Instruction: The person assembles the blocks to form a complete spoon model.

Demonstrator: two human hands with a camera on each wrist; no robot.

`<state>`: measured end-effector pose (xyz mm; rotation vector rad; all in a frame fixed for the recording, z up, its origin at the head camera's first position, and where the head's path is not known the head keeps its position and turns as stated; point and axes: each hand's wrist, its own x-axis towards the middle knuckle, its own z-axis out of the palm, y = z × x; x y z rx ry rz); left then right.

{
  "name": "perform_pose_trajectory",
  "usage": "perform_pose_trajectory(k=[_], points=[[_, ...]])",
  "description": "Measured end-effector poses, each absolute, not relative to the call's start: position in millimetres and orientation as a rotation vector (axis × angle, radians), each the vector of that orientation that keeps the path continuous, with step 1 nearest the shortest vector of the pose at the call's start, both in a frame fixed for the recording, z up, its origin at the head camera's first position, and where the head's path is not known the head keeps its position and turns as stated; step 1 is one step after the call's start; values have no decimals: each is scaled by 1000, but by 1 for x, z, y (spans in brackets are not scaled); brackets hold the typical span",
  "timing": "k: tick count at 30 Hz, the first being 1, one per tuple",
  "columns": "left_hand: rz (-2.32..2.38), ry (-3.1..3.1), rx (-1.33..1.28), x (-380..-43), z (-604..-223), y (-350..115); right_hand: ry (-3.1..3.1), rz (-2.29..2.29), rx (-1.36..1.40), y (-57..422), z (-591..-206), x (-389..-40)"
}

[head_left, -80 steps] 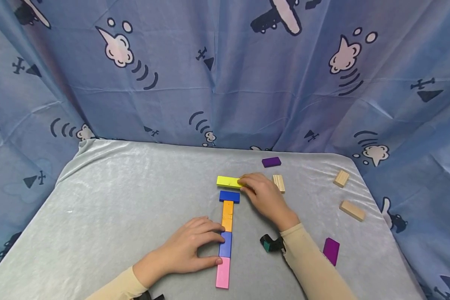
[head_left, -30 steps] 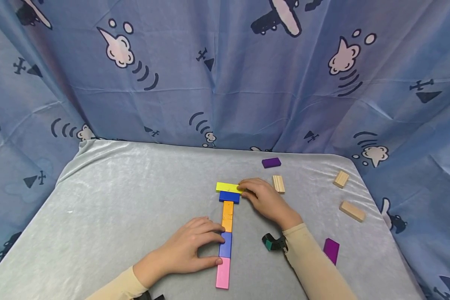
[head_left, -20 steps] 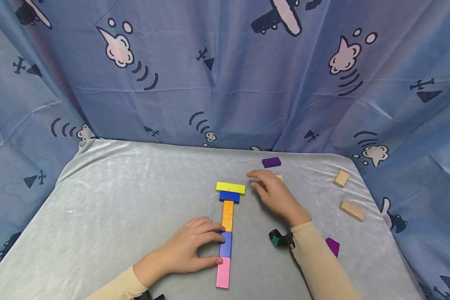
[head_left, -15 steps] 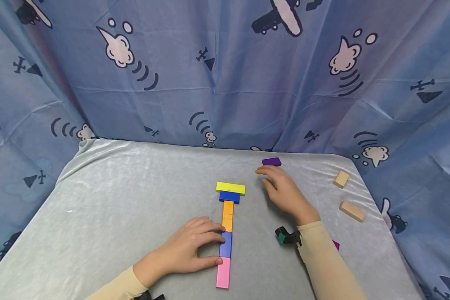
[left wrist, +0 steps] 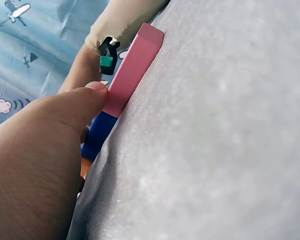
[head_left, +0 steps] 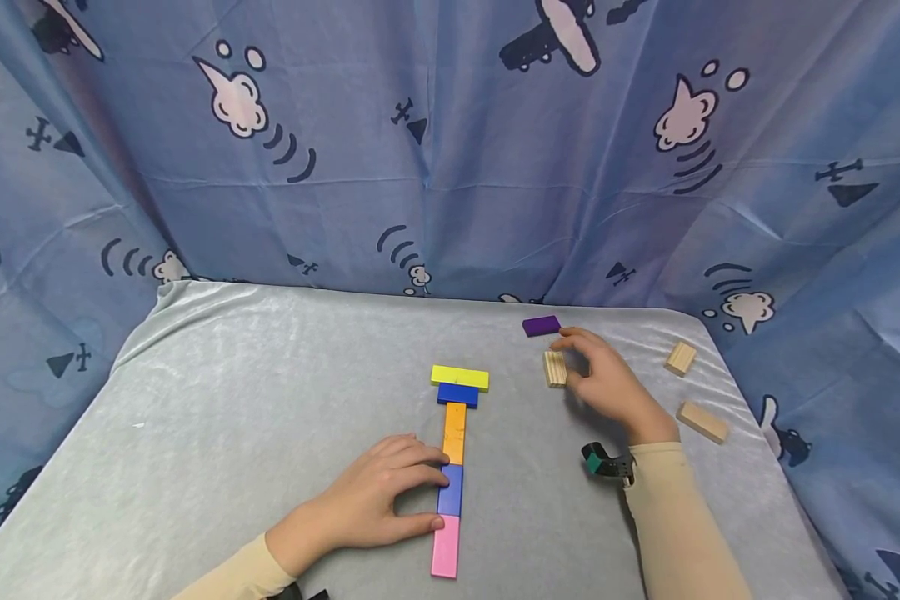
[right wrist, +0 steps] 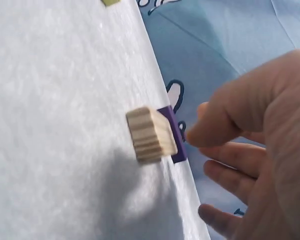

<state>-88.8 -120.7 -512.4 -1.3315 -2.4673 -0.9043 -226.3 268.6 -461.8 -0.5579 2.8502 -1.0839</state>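
A row of wooden blocks runs up the middle of the table: pink [head_left: 446, 550], blue [head_left: 450, 492] and orange [head_left: 454, 433], end to end. A dark blue block [head_left: 457, 395] lies crosswise at its top, with a longer yellow block [head_left: 460, 377] just beyond. My left hand [head_left: 378, 496] rests along the row's left side, fingertips on the blue block and thumb at the pink block's edge. My right hand [head_left: 607, 375], fingers spread and holding nothing, hovers beside a plain striped wooden block [head_left: 555, 369]. A purple block [head_left: 542, 326] lies past it, near the fingertips.
Two more plain wooden blocks, a short one [head_left: 680, 359] and a longer one [head_left: 702, 422], lie on the right side of the grey cloth-covered table [head_left: 255, 400]. A blue patterned curtain [head_left: 345, 150] hangs behind the table's far edge.
The yellow block was slid toward the dark blue one and let go. My right hand then moved right to the striped block; its sleeve now covers the magenta block. My left hand stayed put.
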Motion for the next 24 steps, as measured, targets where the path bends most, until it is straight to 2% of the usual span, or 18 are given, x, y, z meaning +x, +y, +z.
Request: perform_pose_trajectory(k=[24], points=[[-885,-2440,-1341,-89,-513,-121,2821,-1048,-524,274,-474,-229]])
